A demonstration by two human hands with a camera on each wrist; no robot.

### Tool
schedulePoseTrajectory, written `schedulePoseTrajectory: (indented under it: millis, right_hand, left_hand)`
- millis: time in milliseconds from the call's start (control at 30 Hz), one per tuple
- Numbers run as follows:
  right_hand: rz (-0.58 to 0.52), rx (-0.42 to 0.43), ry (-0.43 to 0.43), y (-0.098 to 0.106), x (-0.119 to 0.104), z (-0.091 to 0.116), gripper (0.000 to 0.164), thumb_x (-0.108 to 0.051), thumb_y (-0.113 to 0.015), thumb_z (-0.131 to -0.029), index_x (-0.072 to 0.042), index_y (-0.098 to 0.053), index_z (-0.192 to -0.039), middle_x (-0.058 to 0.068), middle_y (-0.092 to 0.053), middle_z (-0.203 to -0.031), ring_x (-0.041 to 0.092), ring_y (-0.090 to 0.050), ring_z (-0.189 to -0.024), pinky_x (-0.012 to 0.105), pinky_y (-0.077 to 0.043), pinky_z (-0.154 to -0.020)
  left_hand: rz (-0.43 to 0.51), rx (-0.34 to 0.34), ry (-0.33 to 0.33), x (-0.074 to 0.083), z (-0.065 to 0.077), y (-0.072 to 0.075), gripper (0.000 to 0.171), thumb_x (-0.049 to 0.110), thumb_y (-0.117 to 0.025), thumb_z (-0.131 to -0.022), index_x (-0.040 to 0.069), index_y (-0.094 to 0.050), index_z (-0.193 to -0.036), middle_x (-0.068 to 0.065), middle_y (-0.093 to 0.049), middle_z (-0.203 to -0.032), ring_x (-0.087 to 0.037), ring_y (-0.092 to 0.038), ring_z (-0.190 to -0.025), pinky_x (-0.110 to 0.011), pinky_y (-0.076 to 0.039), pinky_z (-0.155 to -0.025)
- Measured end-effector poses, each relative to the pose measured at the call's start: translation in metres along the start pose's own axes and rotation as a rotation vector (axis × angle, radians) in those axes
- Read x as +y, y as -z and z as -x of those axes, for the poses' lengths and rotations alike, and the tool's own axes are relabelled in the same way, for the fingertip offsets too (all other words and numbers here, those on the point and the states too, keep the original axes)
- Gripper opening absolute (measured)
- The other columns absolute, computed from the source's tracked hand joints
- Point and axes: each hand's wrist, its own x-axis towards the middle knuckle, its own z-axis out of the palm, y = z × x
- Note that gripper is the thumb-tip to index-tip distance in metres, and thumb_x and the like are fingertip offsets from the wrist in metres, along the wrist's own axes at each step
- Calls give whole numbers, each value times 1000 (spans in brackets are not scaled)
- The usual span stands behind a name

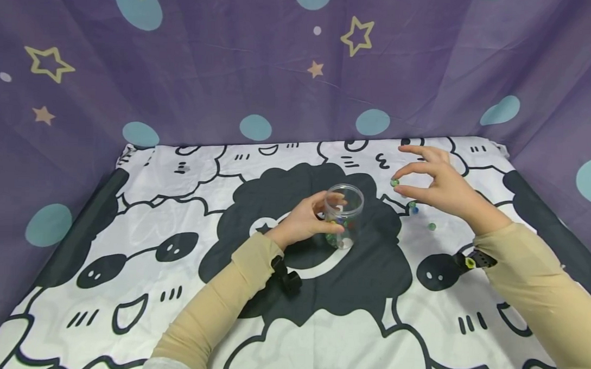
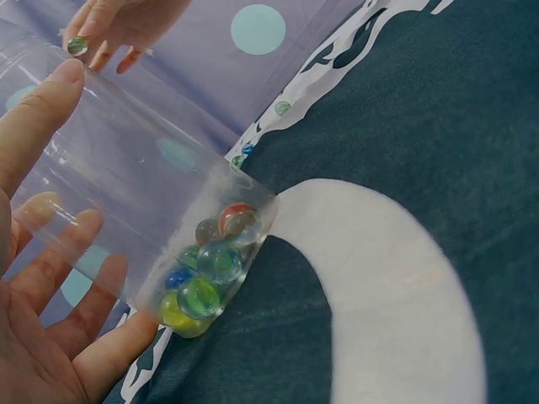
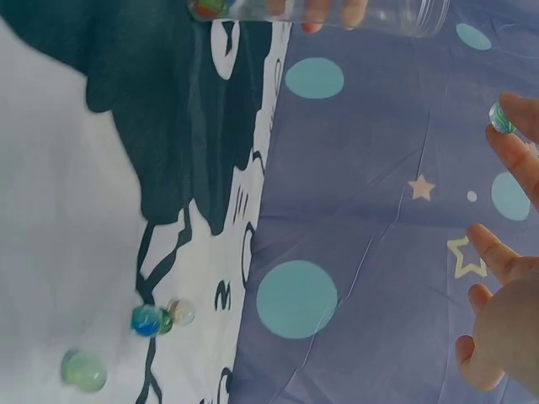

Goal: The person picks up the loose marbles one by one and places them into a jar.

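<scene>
My left hand grips a clear plastic jar around its side, thumb on the near wall and fingers behind it. Several coloured marbles lie at the bottom of the jar, yellow, green, blue and red-streaked among them. To the right of the jar, my right hand pinches a green marble between thumb and index finger, above the cloth. Its other fingers are spread away, as the right wrist view shows. Below that hand, loose marbles lie on the cloth: a blue marble, a clear marble and a pale green marble.
A white cloth printed with black cartoon sheep covers the table. Behind it hangs a purple curtain with stars and blue dots, which also closes in both sides. Dark straps with small devices sit at both wrists.
</scene>
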Motion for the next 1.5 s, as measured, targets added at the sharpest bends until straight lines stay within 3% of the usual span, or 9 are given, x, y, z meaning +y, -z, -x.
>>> schedulePoseTrajectory:
  millis: [400,867,1500]
  right_hand:
    - [-6,8,104,-11,-9,-14,12,-3,-75,-78,-7,-72,-89,19,-41,-142,43,-20,-132,65,-18,-98]
    - [-7,-14,170,-24,-24,-24,13,-4,-76,-77,-9,-73,-90,19,-42,-140,43,-18,-134,67,-14,-101]
    - [15,-52,163,-35,-27,-28,14,-10,-77,-78,-10,-73,-92,17,-43,-141,40,-21,-134,67,-14,-101]
  left_hand:
    - [-7,1,6,1,0,0,58,7,-76,-79,14,-52,-131,-7,-55,-134,-23,-48,-124,-43,-40,-100]
    - [-13,0,21,0,-1,0,60,9,-77,-79,15,-51,-133,-5,-56,-134,-22,-48,-124,-44,-40,-100]
    - [-4,-3,28,0,-1,0,59,9,-77,-79,16,-51,-132,-4,-55,-134,-22,-48,-125,-46,-39,-101]
